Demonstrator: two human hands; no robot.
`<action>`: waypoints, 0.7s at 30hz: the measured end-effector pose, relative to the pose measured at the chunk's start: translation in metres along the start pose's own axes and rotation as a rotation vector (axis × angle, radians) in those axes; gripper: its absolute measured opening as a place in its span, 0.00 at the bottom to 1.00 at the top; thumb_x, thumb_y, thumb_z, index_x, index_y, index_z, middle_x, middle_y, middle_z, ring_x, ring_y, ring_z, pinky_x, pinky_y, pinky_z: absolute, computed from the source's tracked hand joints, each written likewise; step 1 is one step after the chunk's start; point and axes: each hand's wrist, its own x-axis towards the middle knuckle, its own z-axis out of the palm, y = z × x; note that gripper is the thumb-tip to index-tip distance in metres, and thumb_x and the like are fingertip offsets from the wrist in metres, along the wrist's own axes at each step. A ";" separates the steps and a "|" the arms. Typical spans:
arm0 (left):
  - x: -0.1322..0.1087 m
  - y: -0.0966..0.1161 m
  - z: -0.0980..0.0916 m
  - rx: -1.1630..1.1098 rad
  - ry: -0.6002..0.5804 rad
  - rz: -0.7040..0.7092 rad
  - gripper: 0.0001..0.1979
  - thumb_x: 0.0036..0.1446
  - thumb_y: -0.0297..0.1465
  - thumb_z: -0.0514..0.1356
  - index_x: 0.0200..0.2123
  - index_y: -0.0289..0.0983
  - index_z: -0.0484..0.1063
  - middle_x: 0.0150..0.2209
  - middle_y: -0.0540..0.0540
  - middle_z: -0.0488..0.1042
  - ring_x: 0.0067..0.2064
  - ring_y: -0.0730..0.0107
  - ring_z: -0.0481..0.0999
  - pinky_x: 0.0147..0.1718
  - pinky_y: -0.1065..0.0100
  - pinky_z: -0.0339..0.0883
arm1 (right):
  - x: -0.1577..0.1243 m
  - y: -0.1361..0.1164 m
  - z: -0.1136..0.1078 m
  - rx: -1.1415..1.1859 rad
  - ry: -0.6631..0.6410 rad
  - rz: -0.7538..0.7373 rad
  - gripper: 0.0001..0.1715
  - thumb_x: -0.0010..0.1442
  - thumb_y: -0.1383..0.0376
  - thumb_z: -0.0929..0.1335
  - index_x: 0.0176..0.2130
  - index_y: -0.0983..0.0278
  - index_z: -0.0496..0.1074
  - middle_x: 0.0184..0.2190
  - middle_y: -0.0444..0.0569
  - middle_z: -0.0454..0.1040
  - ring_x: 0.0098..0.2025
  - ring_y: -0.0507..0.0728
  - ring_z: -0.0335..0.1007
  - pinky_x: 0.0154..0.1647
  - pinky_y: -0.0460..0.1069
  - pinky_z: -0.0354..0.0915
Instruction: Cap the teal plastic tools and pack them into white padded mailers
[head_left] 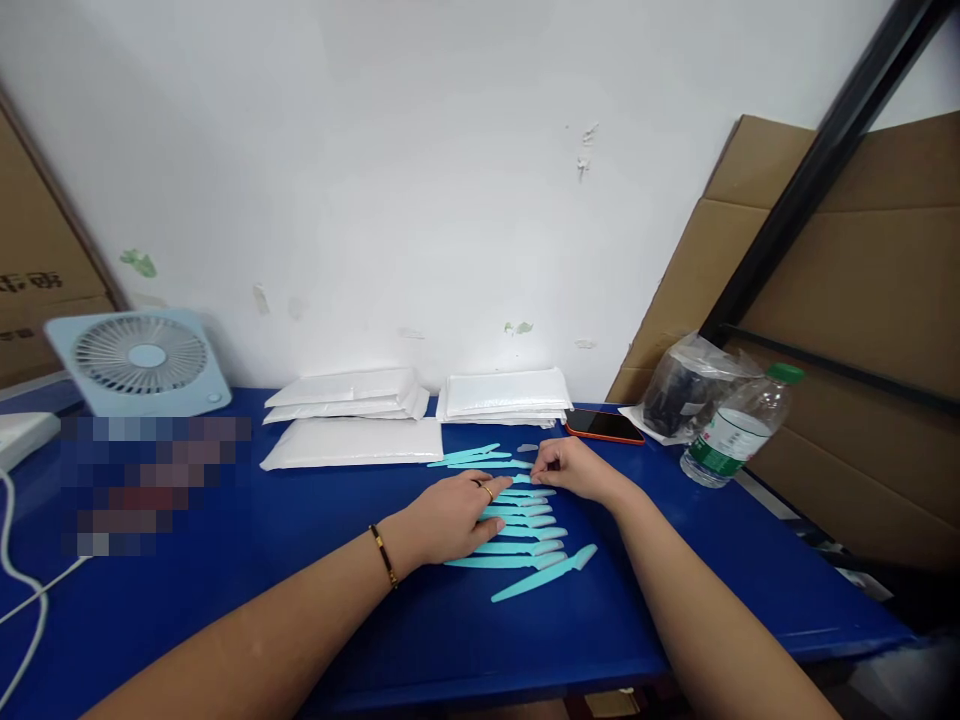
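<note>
- Teal razors (525, 540) lie in a stacked row at mid-table (300, 620), one loose at the near end, a few fanned out at the far end.
- We note our left hand (450, 520) flat on the row, fingers stretched, gripping nothing.
- Our right hand (574, 468) is curled, fingertips pinched on a razor near the far end.
- White pouches (352, 442) lie just beyond; phone (604, 427) and bottle (731, 430) lie to the right.

I read turquoise eyebrow razors (517, 530) as matt plastic, caps translucent. Blue table (300, 620) smooth, slight sheen. White mailers (352, 443) at far edge: glossy plastic film. I note cardboard (862, 300) matt, bottle (731, 430) clear plastic, bracelet (384, 555) shiny metal.
</note>
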 end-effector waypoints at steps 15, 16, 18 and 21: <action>-0.002 -0.007 -0.006 0.066 0.088 -0.016 0.32 0.57 0.51 0.46 0.59 0.40 0.56 0.49 0.42 0.70 0.49 0.58 0.67 0.47 0.61 0.56 | -0.017 0.047 -0.027 -0.127 0.178 0.227 0.12 0.47 0.71 0.67 0.33 0.62 0.77 0.32 0.47 0.76 0.33 0.55 0.70 0.37 0.48 0.65; -0.003 -0.005 -0.008 0.053 0.078 -0.005 0.31 0.57 0.51 0.46 0.58 0.40 0.57 0.47 0.42 0.71 0.48 0.58 0.68 0.46 0.61 0.57 | -0.017 0.046 -0.027 -0.112 0.170 0.240 0.10 0.47 0.70 0.67 0.31 0.62 0.78 0.31 0.47 0.76 0.33 0.55 0.71 0.36 0.48 0.65; -0.004 -0.003 -0.010 0.040 0.078 0.006 0.30 0.57 0.51 0.45 0.58 0.41 0.58 0.48 0.43 0.71 0.48 0.59 0.68 0.46 0.61 0.57 | -0.015 0.043 -0.025 -0.075 0.154 0.247 0.08 0.49 0.68 0.68 0.31 0.62 0.78 0.31 0.48 0.77 0.34 0.56 0.72 0.36 0.48 0.65; -0.002 -0.008 -0.005 0.074 0.120 -0.025 0.31 0.58 0.52 0.43 0.59 0.42 0.55 0.55 0.43 0.64 0.55 0.56 0.61 0.51 0.58 0.53 | -0.013 0.039 -0.023 0.032 0.115 0.212 0.10 0.51 0.63 0.68 0.33 0.62 0.78 0.34 0.49 0.78 0.36 0.57 0.72 0.38 0.49 0.66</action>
